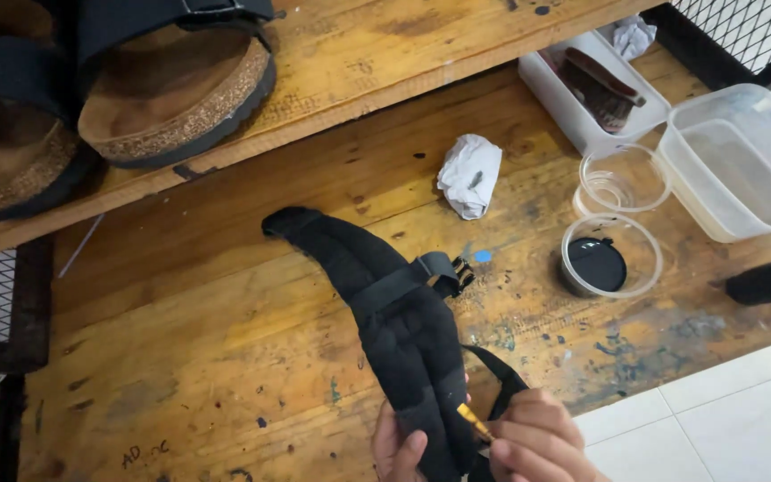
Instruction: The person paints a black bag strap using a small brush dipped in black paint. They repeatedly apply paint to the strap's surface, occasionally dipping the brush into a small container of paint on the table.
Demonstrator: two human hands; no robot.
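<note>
while the left hand [399, 446] grips the black padded strap [385, 312],
the right hand [537, 437] (fingers pinched together) presses a small brush [475, 421] to it.

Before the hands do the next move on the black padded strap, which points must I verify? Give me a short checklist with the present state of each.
1. Left hand grips the lower end of the black padded strap: ok.
2. Right hand holds the small brush with its tip at the strap: ok.
3. Strap lies flat on the wooden table, buckle visible: ok.
4. Round container with dark content stands open near the right hand: ok.
5. Amount of paint on the brush tip: cannot tell.
6. Crumpled white tissue is on the table, apart from the strap: ok.
</note>
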